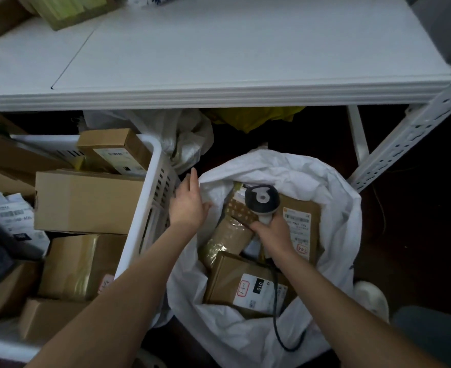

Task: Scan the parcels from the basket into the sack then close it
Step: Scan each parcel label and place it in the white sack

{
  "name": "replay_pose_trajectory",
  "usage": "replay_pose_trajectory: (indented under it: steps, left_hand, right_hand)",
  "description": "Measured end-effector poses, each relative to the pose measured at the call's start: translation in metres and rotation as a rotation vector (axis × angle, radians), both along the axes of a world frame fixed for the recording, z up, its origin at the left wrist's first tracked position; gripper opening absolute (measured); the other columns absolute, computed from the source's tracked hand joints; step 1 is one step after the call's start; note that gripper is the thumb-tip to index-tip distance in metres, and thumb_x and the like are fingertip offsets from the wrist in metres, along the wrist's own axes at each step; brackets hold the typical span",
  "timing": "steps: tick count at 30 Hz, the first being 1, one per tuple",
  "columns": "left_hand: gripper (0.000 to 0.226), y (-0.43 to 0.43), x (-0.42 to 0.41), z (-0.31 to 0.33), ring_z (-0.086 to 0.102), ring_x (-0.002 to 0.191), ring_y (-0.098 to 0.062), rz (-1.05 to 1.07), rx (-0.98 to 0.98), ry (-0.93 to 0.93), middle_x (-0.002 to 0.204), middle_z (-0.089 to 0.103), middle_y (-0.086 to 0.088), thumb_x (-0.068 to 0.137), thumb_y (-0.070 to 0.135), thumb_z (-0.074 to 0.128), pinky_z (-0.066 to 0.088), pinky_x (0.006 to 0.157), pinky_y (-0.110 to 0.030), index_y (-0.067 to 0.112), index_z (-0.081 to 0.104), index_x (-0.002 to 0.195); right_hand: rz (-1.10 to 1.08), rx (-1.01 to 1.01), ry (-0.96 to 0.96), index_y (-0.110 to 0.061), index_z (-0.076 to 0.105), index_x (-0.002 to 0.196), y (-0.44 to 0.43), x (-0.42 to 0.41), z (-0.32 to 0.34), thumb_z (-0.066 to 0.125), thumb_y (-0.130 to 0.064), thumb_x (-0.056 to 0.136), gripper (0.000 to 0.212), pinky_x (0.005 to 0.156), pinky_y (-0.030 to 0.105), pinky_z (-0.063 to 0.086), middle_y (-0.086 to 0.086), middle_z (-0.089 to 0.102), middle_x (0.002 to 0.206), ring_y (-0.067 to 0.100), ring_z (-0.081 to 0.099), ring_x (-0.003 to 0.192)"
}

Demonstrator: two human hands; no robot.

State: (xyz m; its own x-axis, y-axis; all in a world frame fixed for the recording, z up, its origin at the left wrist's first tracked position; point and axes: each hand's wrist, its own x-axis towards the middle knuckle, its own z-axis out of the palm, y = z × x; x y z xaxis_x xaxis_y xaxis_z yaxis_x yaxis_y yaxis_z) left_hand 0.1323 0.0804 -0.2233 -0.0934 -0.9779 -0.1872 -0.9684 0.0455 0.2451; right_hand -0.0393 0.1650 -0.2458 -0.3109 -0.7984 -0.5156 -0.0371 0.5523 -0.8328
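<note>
white crumpled sheeting forms the sack (338, 208), which stands open on the floor and is taken as the landmark. inside it several brown parcels are seen, a labelled parcel (245, 288) lying face-up at its near side. over the sack's mouth the scanner (262, 201) is gripped by its handle in the right hand (272, 232), fingers curled round it, and its cable (280, 330) is trailed over the sack's near edge. at the sack's left rim the left hand (188, 205) is held with fingers straight and nothing in it; whether the rim is touched cannot be told. just left of the sack the basket (150, 187) is found, its wall close against the sack. parcels are judged to remain there for scanning: a large carton (86, 203), its long axis running toward the sack, and a smaller box (112, 150) tilted beyond it. the next pick is judged to lie leftward, for which the left hand is much the nearer, the right being occupied.
</note>
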Motion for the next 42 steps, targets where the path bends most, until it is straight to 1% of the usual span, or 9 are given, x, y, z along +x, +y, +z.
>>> replay_pose_trajectory:
  steps: [5, 9, 18, 22, 26, 30, 33, 36, 42]
  left_hand:
    - [0.08, 0.038, -0.044, 0.003, 0.021, 0.145, -0.033, -0.292, -0.363, -0.086, 0.155, 0.024, -0.02, 0.083, 0.013, 0.063, 0.016, 0.117, -0.05, 0.004, 0.022, 0.15]
    - [0.076, 0.081, -0.085, -0.002, 0.004, 0.149, -0.023, -0.489, -0.057, -0.104, 0.161, 0.006, -0.007, 0.092, 0.019, 0.049, 0.005, 0.121, -0.039, 0.017, 0.005, 0.154]
    - [0.066, 0.115, -0.135, -0.03, 0.002, 0.149, -0.023, -0.576, 0.283, -0.281, 0.162, -0.003, -0.006, 0.098, 0.018, 0.044, 0.013, 0.119, -0.039, 0.016, 0.008, 0.153]
    - [0.056, 0.116, -0.138, -0.047, 0.036, 0.133, -0.032, -0.539, 0.443, -0.313, 0.159, 0.0, -0.006, 0.093, 0.01, 0.048, 0.042, 0.103, -0.043, 0.016, 0.027, 0.145]
    - [0.057, 0.111, -0.133, -0.063, 0.044, 0.127, -0.031, -0.534, 0.468, -0.297, 0.159, 0.002, -0.005, 0.091, 0.011, 0.052, 0.045, 0.099, -0.042, 0.018, 0.03, 0.143]
    - [0.061, 0.111, -0.121, -0.053, 0.026, 0.142, -0.026, -0.539, 0.309, -0.265, 0.159, 0.011, -0.002, 0.092, 0.017, 0.052, 0.031, 0.113, -0.043, 0.022, 0.028, 0.147]
    - [0.067, 0.118, -0.099, -0.041, -0.002, 0.149, -0.027, -0.428, 0.185, -0.316, 0.162, -0.002, -0.007, 0.098, 0.029, 0.041, 0.004, 0.118, -0.05, 0.024, 0.004, 0.154]
    - [0.071, 0.141, -0.07, -0.047, -0.015, 0.146, -0.033, -0.387, 0.244, -0.445, 0.159, -0.018, -0.013, 0.099, 0.043, 0.033, -0.004, 0.117, -0.056, 0.023, -0.01, 0.153]
    - [0.074, 0.153, -0.05, -0.074, -0.024, 0.142, -0.038, -0.391, 0.379, -0.437, 0.152, -0.03, -0.019, 0.101, 0.039, 0.032, 0.0, 0.119, -0.051, 0.023, -0.022, 0.149]
  right_hand:
    - [-0.148, 0.01, 0.04, -0.013, 0.059, 0.097, 0.046, -0.03, 0.015, 0.065, -0.009, 0.082, 0.016, 0.074, 0.031, 0.049, 0.003, 0.063, 0.086, 0.022, 0.06, 0.087]
    - [-0.247, -0.004, -0.026, -0.01, 0.061, 0.106, 0.072, -0.048, 0.027, 0.064, -0.003, 0.082, 0.026, 0.074, 0.027, 0.052, 0.004, 0.067, 0.091, 0.02, 0.064, 0.085]
    - [-0.361, -0.015, -0.064, -0.007, 0.064, 0.101, 0.092, -0.092, 0.035, 0.068, -0.004, 0.079, 0.022, 0.072, 0.031, 0.05, 0.003, 0.067, 0.086, 0.02, 0.064, 0.083]
    - [-0.331, -0.006, -0.08, -0.009, 0.062, 0.098, 0.088, -0.096, 0.027, 0.066, -0.003, 0.081, 0.019, 0.065, 0.025, 0.046, -0.001, 0.065, 0.083, 0.015, 0.062, 0.079]
    - [-0.306, -0.005, -0.094, -0.011, 0.06, 0.098, 0.081, -0.094, 0.022, 0.064, -0.002, 0.082, 0.019, 0.066, 0.024, 0.046, 0.0, 0.065, 0.086, 0.016, 0.063, 0.084]
    - [-0.254, 0.002, -0.109, -0.015, 0.059, 0.097, 0.077, -0.084, 0.025, 0.064, -0.002, 0.082, 0.021, 0.067, 0.026, 0.051, -0.001, 0.066, 0.086, 0.013, 0.064, 0.081]
    - [-0.238, 0.027, -0.131, -0.014, 0.062, 0.101, 0.077, -0.065, 0.031, 0.068, -0.006, 0.077, 0.026, 0.086, 0.039, 0.055, 0.007, 0.069, 0.098, 0.025, 0.066, 0.093]
    - [-0.236, 0.03, -0.105, -0.019, 0.063, 0.097, 0.081, -0.042, 0.034, 0.072, -0.026, 0.06, 0.039, 0.082, 0.031, 0.052, 0.011, 0.062, 0.115, 0.023, 0.061, 0.099]
    - [-0.161, 0.031, -0.164, -0.018, 0.057, 0.092, 0.08, -0.024, 0.026, 0.066, -0.004, 0.082, 0.019, 0.074, 0.026, 0.04, -0.008, 0.053, 0.08, 0.014, 0.055, 0.082]
